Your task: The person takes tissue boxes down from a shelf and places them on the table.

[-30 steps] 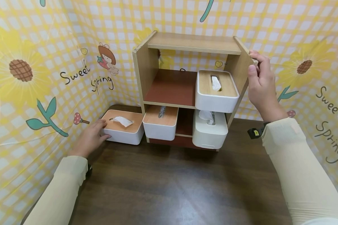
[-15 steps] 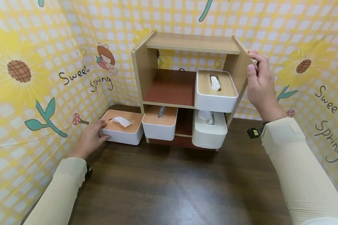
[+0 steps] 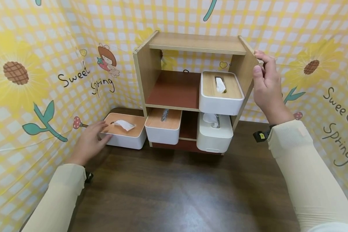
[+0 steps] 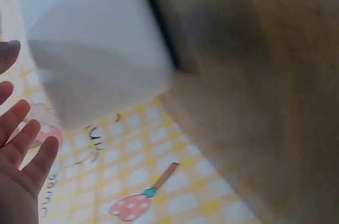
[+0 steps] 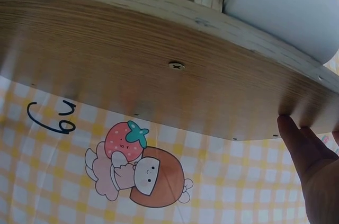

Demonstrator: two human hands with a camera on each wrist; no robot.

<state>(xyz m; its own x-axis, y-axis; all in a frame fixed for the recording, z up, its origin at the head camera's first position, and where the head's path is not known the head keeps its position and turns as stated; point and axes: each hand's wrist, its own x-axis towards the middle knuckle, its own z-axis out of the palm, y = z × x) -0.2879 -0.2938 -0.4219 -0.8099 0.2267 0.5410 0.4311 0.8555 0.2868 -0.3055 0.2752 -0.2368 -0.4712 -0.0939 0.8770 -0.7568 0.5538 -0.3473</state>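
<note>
A white tissue box with an orange-brown wooden lid [image 3: 118, 127] sits on the table, left of a small wooden shelf unit [image 3: 139, 64]. My left hand [image 3: 88, 140] is at its left end, fingers spread and loosely bent. In the left wrist view the fingers [image 4: 39, 163] stand apart from the white box side [image 4: 100, 49]. My right hand [image 3: 266, 83] grips the upper front corner of the shelf unit's right side panel [image 3: 245, 61]. Fingertips touch that panel [image 5: 175, 91] in the right wrist view.
Another wooden-lidded tissue box [image 3: 211, 93] stands on the upper shelf, at the right. Below are a wooden-lidded box [image 3: 163, 129] at left and an all-white box [image 3: 215, 135] at right, both jutting out. The dark wood table [image 3: 162, 187] meets a yellow checked cloth [image 3: 58, 25] behind.
My left hand has drawn slightly back to the left and its thumb has come away from the box's front. The right hand keeps its grip. The head view has shifted a little.
</note>
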